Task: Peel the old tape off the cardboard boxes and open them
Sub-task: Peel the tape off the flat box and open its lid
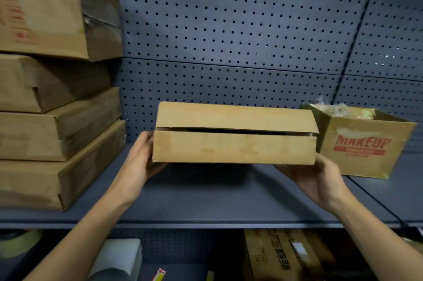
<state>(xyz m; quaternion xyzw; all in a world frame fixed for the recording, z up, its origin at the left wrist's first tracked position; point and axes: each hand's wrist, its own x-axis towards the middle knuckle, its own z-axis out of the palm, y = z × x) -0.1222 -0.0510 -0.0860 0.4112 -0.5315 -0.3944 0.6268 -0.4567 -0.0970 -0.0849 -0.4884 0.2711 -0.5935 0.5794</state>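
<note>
Cardboard, lower tier: I see a printed carton [279,255] below the held box [233,146] and slightly right of it, under the shelf. Its black print is too blurred for me to read.
White item, lower tier: a white object [121,255] sits below and left of the held box. I cannot identify it.
Left hand: the left hand [139,161] grips the left end of the held box, palm against the end wall, fingers tucked under the bottom edge.
Right hand: the right hand [315,177] grips the bottom right corner of the held box, fingers curled beneath it and out of my view.
Held box: plain brown cardboard, flat and wide, level, long face toward me. I read it as lifted clear of the surface below, with a shadow directly beneath. A dark slit runs along the front between the top flap and the front wall.
Shelf: a dark grey shelf [206,200] lies directly under the held box and extends to both sides.
Stack: a stack of flat boxes [52,120], four high, stands left of the held box, near the left hand but apart from it. The top one carries faded red print.
MAKEUP box: the MAKEUP box [361,152] stands just beside the right end of the held box. It is open at the top, with pale crumpled material inside, red lettering on its face and a torn patch above the lettering.
Pegboard: a perforated grey pegboard panel [229,29] rises behind the held box.
</note>
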